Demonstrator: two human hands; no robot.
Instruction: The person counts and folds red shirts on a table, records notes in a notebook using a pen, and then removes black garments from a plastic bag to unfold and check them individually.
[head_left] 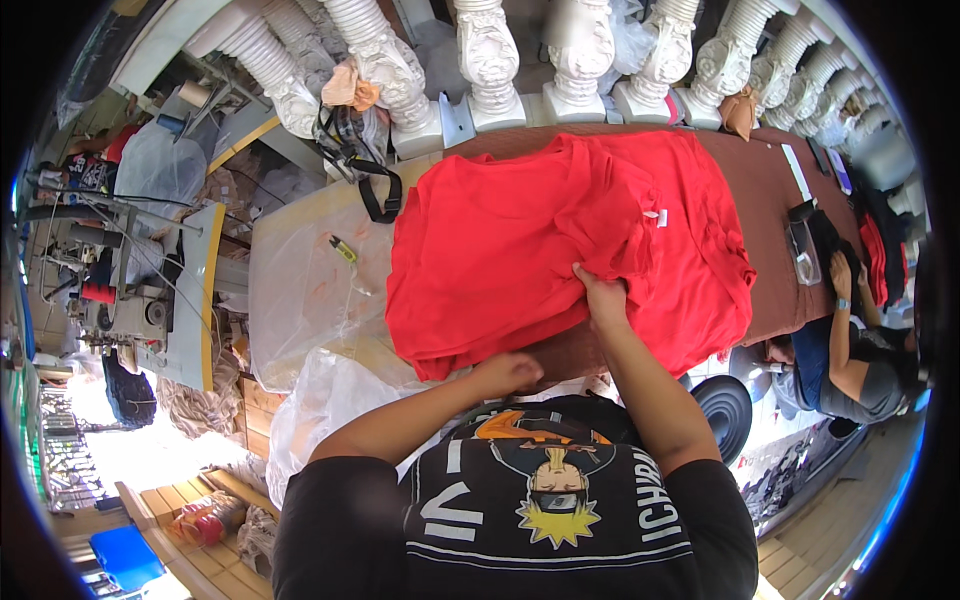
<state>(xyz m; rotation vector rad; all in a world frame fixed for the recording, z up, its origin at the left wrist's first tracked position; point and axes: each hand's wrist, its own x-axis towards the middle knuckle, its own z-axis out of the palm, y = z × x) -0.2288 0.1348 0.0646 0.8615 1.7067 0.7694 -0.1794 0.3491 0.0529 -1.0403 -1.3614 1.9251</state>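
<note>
A pile of red shirts (500, 230) lies spread over a long padded table (790, 220) with a brown cover. My right hand (603, 298) grips a red shirt (690, 270) at its near edge, thumb on top and the other fingers hidden by cloth. Close to my body, just off the near edge of the pile, my left hand (515, 372) is blurred and its fingers cannot be made out. A small white label (661, 217) shows on the right-hand shirt. Left of the pile lies a pair of yellow-green thread snips (343, 248).
Clear plastic sheeting (330, 420) hangs at the table's near left. White balusters (490, 70) line the far side, with a black strap (380, 195) nearby. Sewing machines (140, 310) stand at left. On the right, a co-worker (865, 370) handles dark cloth near a black round stool (722, 415).
</note>
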